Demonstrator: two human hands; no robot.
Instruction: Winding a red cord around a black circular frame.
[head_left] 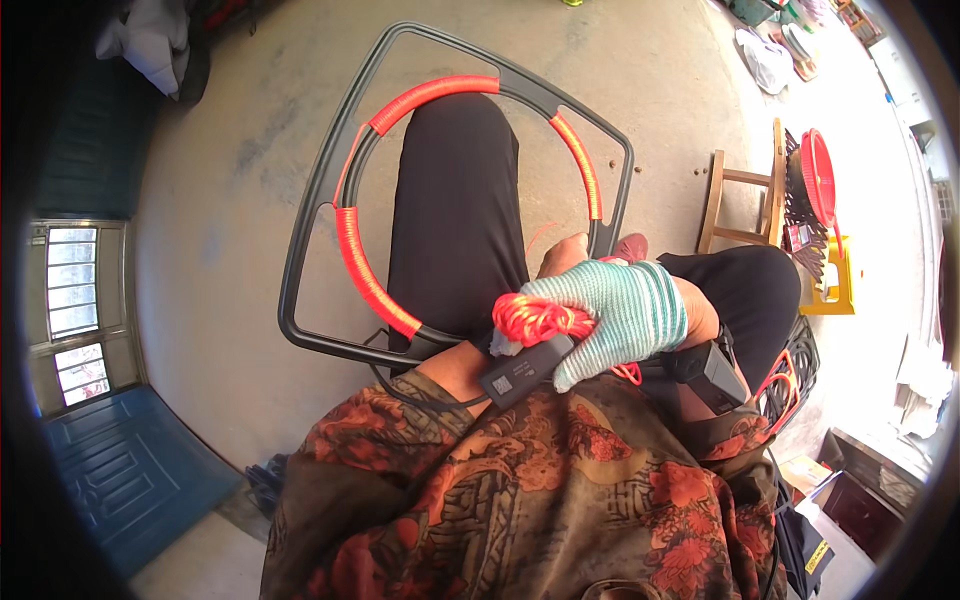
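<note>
A black, rounded-square frame with a circular ring inside it [297,262] lies across my lap, around my left knee. Orange-red cord [372,272] is wound tightly along several stretches of the ring. My right hand [620,305], in a mint-and-white knitted glove, is closed around a bundle of orange-red cord [535,320] at the ring's near right side. My left hand [506,343] is mostly hidden under the bundle and a black wrist device [526,372]; its fingers do not show clearly. Bare fingers [566,256] show beyond the glove; whose hand they belong to is unclear.
A wooden chair [745,178] lies to the right, near a red plastic basket [818,178] and a yellow stool [838,285]. Blue door panels [130,470] stand at the left. A black camera-like device [708,378] is strapped to my right forearm.
</note>
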